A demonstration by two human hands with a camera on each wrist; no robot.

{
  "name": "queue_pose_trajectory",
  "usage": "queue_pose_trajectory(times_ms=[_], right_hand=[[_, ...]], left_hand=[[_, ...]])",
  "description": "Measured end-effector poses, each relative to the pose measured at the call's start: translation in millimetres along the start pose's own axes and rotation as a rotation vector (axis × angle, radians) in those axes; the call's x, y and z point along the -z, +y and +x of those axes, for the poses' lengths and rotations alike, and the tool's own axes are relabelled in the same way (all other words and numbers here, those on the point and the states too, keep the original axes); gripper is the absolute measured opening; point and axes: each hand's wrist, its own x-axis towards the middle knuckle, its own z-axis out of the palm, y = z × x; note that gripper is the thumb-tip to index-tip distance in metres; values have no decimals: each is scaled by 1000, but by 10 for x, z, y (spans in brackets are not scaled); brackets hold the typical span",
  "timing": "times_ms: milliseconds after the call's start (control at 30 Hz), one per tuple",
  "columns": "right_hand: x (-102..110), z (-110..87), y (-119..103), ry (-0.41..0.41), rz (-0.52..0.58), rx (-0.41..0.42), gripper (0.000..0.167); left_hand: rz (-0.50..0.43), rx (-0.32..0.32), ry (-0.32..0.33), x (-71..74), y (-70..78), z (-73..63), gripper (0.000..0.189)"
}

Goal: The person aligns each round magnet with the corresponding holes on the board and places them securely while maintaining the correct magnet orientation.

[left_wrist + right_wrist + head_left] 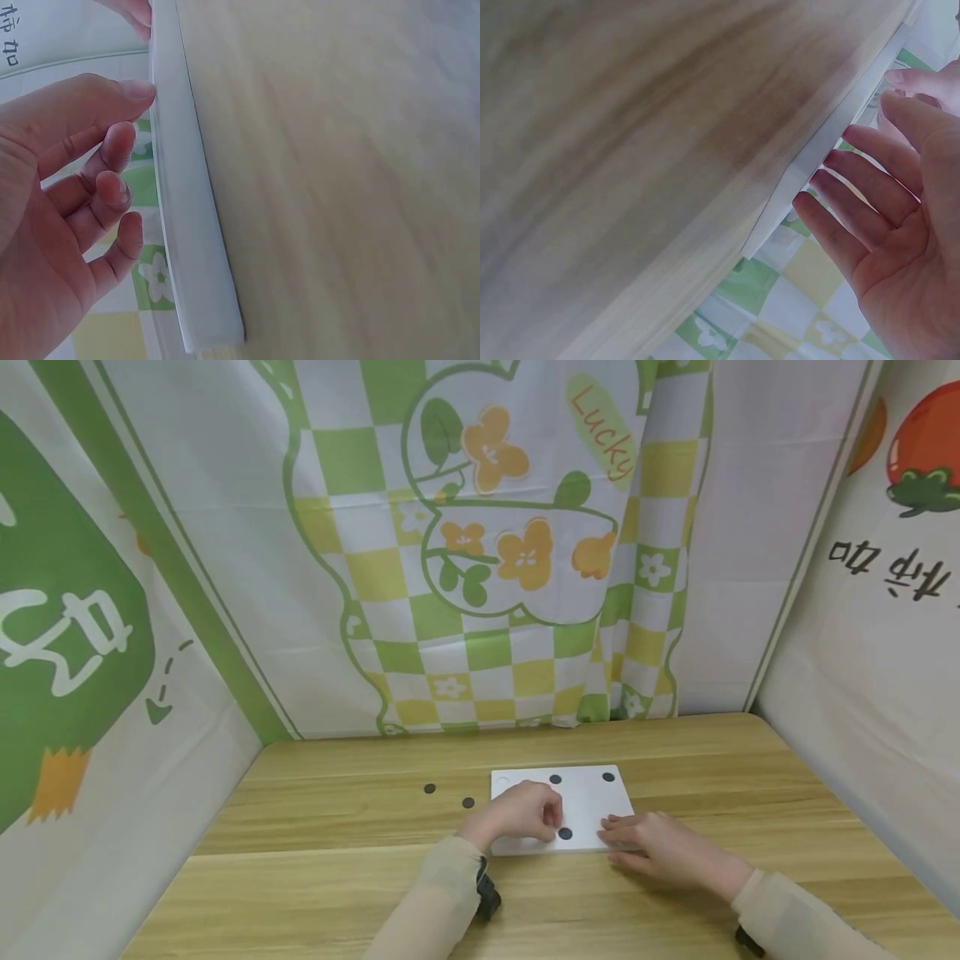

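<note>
A flat white board point(592, 806) lies on the table, with black discs on its face: one disc point(556, 779) at the far middle, one disc point(608, 777) at the far right corner and one disc point(565, 833) near the front edge. Over the board's left half is my left hand point(525, 810), its thumb tip at the surface beside the front disc and its fingers loosely bent, with nothing seen between them. My right hand point(652, 845) rests at the board's right side, fingertips point(829, 158) touching its surface. A shallow round recess point(501, 782) shows at the far left corner.
Two loose black discs lie left of the board, a nearer disc point(468, 802) and a farther disc point(430, 788). The wooden table point(315, 877) ends at a patterned cloth point(517, 677) behind, with printed cloth walls on both sides.
</note>
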Motion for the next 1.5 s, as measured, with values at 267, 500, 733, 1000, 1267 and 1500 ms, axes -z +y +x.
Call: queue_pose_trajectory(times_ms=[267,500,733,1000,1267,1500], right_hand=[[10,2,-13,-13,0,-7,30],[29,-2,-35,-30,13,-21,31],[22,-10,-32,-36,13,-24,31],[-2,-17,-7,-20,-1,-12,31],[4,-10,-5,-31,3,-28,31],[9,-4,-6,-64,17,-62,32]], left_hand=[[10,-2,25,54,-107,-124,17],[-65,3,53,108,-225,-251,15],[-130,58,63,154,-347,-372,13],[-102,49,95,195,-492,-451,8],[-95,76,132,248,-615,-590,8],[-103,84,153,290,-696,-671,5]])
